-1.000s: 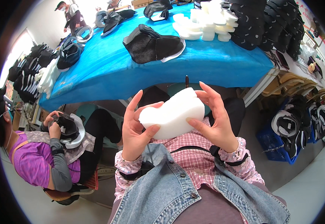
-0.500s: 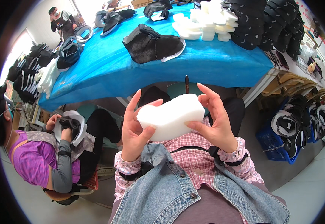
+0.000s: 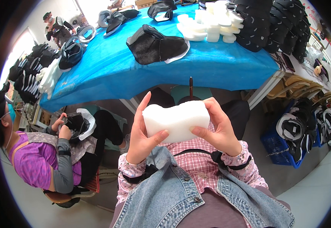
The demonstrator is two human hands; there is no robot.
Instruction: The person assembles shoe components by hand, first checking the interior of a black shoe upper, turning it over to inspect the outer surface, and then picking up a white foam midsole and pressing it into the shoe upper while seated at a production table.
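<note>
A thick white foam pad (image 3: 177,122) with a wavy top edge is held up in front of my lap. My left hand (image 3: 144,131) grips its left end, thumb pressed on the near face and one finger pointing up. On the right end my right hand (image 3: 218,127) is closed, with its thumb on the near face and fingers behind. The fingers at the back are partly hidden by the foam. Just beyond the pad stands a thin dark brown rod with a pointed tip (image 3: 191,87). A black shoe upper (image 3: 156,47) with a white edge lies on the table past my hands.
A blue-covered table (image 3: 108,74) spans the front. White foam pads (image 3: 207,26) and stacked black pieces (image 3: 253,24) are at its far right. Blue baskets (image 3: 273,146) of shoe parts sit on the floor at right. A seated co-worker (image 3: 40,161) handles a black-and-white piece at left; another person (image 3: 59,30) stands behind.
The foam pad has turned to a more level position, and my right fingers have folded closer around its end. The seated co-worker's piece has turned; the standing person has shifted.
</note>
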